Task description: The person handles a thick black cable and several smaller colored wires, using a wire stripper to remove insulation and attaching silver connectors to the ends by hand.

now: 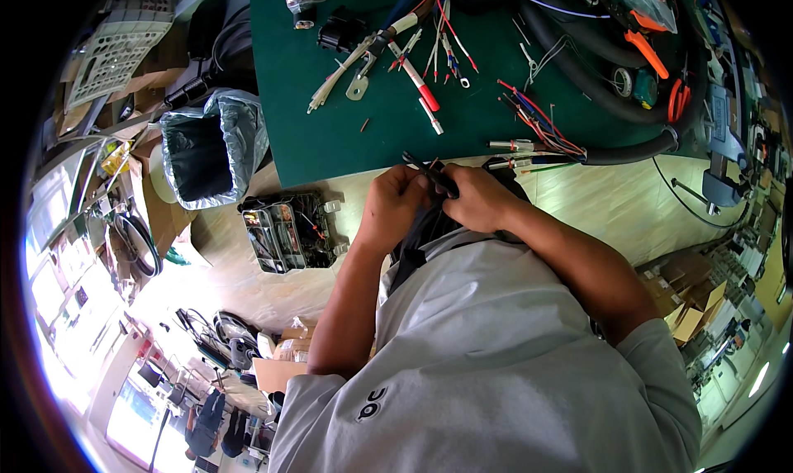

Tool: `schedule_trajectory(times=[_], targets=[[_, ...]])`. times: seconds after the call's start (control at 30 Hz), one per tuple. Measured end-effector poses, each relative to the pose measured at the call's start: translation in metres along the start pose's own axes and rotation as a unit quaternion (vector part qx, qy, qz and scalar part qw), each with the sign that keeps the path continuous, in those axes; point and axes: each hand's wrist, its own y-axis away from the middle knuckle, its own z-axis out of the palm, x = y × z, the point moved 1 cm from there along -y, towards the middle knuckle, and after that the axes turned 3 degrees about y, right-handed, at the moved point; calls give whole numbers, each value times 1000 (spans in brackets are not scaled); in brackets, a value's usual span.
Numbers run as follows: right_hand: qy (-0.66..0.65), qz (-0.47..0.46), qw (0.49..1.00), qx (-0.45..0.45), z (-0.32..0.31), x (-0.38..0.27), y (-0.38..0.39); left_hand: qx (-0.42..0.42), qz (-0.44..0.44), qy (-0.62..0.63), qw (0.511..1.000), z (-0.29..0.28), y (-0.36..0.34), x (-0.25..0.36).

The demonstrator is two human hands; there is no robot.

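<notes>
Left hand [398, 202] and right hand [479, 199] partly hide a black object [443, 181].

This is an electrical workshop: beyond the fingers [400, 177], a green workbench [310, 142] carries stripped cables [632, 150] and an orange-handled tool [647, 55]. Left of the fingers sit a lined bin [244, 134] and a toolbox [289, 263].

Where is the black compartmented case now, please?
In the head view, the black case lies on the pale floor, left of the left hand, below and right of the dark bin lined with clear plastic.
</notes>
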Motion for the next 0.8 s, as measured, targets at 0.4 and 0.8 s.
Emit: schedule_trajectory(times=[0.4, 0.8], targets=[[41, 61, 997, -5, -6, -30, -17, 36, 17, -56, 998, -14, -10, 15], [65, 81, 994, -15, -4, -28, -26, 20, 28, -47, 998, -18, -18, 12]])
